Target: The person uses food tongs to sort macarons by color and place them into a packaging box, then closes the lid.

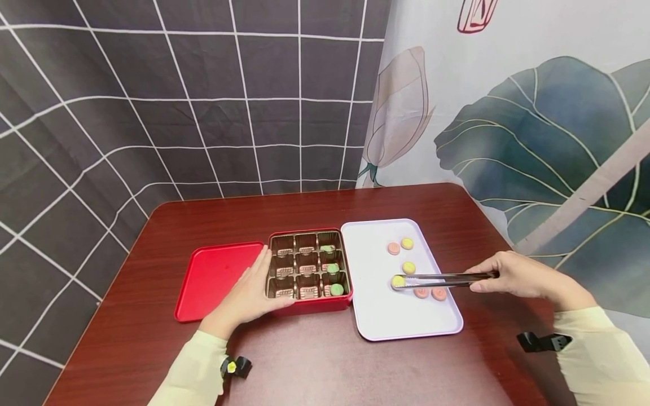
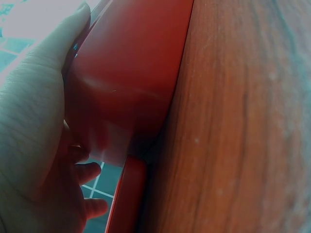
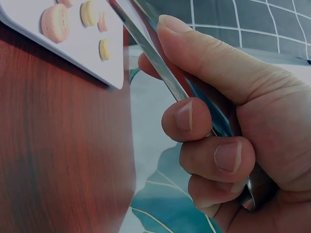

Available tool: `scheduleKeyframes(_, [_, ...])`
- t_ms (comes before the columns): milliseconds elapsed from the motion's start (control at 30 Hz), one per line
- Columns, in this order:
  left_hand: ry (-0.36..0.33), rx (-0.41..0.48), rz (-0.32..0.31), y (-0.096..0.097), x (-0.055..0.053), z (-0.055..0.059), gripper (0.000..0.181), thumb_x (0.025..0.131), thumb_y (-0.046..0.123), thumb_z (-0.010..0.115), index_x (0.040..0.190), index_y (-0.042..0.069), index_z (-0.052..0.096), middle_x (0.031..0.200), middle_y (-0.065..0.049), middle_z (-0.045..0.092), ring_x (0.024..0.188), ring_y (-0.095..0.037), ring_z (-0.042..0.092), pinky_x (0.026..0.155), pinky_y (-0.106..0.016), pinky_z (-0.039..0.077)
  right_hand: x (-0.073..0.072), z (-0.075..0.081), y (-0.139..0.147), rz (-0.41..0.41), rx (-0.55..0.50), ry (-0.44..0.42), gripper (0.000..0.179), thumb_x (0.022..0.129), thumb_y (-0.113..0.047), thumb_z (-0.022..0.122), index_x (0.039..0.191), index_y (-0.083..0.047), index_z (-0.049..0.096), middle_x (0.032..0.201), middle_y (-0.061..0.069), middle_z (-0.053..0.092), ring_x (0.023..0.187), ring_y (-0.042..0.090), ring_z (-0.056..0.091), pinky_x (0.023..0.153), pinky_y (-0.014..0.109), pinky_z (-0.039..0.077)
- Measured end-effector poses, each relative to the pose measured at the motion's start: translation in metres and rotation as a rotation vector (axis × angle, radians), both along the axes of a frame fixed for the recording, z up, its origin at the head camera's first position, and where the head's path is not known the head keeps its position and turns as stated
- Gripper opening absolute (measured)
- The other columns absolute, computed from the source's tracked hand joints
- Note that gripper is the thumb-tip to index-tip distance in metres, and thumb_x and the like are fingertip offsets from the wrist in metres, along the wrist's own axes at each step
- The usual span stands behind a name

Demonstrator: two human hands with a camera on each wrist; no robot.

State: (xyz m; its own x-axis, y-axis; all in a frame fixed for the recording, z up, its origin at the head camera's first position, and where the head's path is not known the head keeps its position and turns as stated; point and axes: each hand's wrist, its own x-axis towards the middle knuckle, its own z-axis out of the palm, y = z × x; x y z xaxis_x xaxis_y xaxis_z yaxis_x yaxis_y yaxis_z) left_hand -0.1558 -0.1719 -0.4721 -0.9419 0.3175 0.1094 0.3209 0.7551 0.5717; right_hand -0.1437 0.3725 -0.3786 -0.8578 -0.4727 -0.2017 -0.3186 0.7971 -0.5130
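My right hand [image 1: 518,274] grips metal tongs [image 1: 452,277], fingers curled round the arms in the right wrist view. The tongs' tips are at a yellow macaron [image 1: 398,281] on the white tray [image 1: 373,316]; whether it is lifted I cannot tell. My left hand [image 1: 250,293] rests against the left side and front corner of a red box [image 1: 320,305], its fingers along the side and thumb at the front rim. The box has a divided liner; its right column holds green macarons [image 1: 337,290]. Pinkish ridged patches show low in the cells.
More yellow macarons [image 1: 408,268] and pink macarons [image 1: 439,293] lie on the tray, close to the tongs. A red lid [image 1: 215,276] lies left of the box, partly behind my left hand. All stand on a brown wooden table [image 1: 304,361], with a checked curtain [image 1: 269,124] behind.
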Motion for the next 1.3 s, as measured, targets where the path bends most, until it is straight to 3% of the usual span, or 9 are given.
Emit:
scheduleKeyframes(433, [-0.001, 0.018, -0.001, 0.001, 0.001, 0.000, 0.124, 0.066, 0.067, 0.075, 0.155, 0.010, 0.010, 0.160, -0.012, 0.010, 0.144, -0.034, 0.018, 0.109, -0.058, 0.026, -0.009, 0.000, -0.011, 0.019, -0.026, 0.001, 0.041, 0.080, -0.032, 0.077, 0.113, -0.009, 0.073, 0.074, -0.004, 0.069, 0.063, 0.007, 0.051, 0.052, 0.023, 0.043])
scheduleKeyframes(800, [0.004, 0.015, -0.007, 0.000, 0.001, 0.001, 0.123, 0.067, 0.066, 0.074, 0.155, 0.008, 0.011, 0.160, -0.013, 0.010, 0.143, -0.035, 0.018, 0.108, -0.059, 0.026, -0.022, -0.002, -0.020, 0.030, -0.034, 0.013, 0.046, 0.079, -0.042, 0.076, 0.114, -0.012, 0.073, 0.076, -0.007, 0.070, 0.065, 0.011, 0.055, 0.054, 0.024, 0.046])
scheduleKeyframes(1167, [0.020, 0.005, -0.012, 0.000, 0.001, 0.000, 0.123, 0.067, 0.066, 0.074, 0.154, 0.006, 0.012, 0.160, -0.014, 0.010, 0.144, -0.034, 0.017, 0.109, -0.058, 0.026, -0.042, -0.003, -0.028, 0.008, -0.022, 0.041, 0.040, 0.076, -0.041, 0.079, 0.108, -0.016, 0.076, 0.058, -0.003, 0.056, 0.055, 0.009, 0.042, 0.048, 0.023, 0.039])
scheduleKeyframes(1300, [0.021, 0.004, -0.014, -0.001, 0.000, 0.000, 0.123, 0.068, 0.067, 0.074, 0.154, 0.006, 0.011, 0.160, -0.014, 0.010, 0.144, -0.034, 0.017, 0.109, -0.058, 0.026, -0.051, -0.001, -0.031, 0.012, -0.027, 0.052, 0.042, 0.076, -0.044, 0.078, 0.109, -0.018, 0.075, 0.061, -0.006, 0.060, 0.057, 0.010, 0.044, 0.050, 0.024, 0.041])
